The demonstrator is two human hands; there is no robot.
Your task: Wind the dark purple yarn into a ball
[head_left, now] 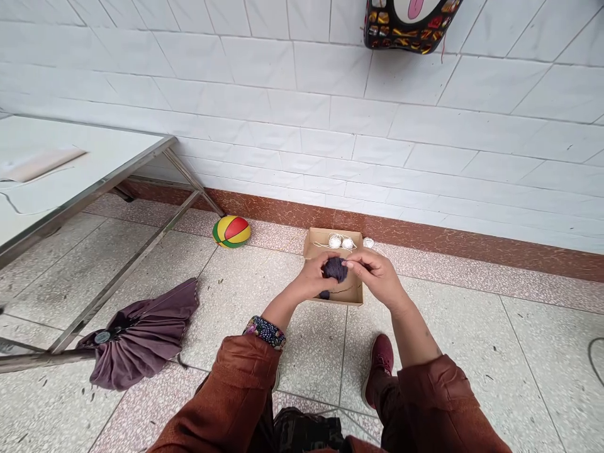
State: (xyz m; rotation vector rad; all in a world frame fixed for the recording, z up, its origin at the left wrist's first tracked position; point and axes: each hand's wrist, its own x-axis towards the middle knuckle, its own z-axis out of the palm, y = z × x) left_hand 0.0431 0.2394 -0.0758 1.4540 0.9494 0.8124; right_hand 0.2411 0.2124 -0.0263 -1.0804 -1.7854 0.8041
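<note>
In my left hand (314,278) I hold a dark purple ball of yarn (335,269), fingers curled around its left side. At the ball's upper right, my right hand (375,274) pinches what looks like its yarn strand between thumb and finger. Both hands are over an open cardboard box (356,294) on the floor. Inside it, white balls of string (335,241) lie toward the back. A smaller dark ball (324,294) rests at the front left, partly under my left hand. A dark strand crosses the box bottom.
A white ball (369,242) sits just right of the box. A colourful ball (231,231) lies by the wall, left. Further left stand a metal-framed table (104,141) and a purple cloth bundle (146,336). A patterned bag (408,28) hangs on the tiled wall.
</note>
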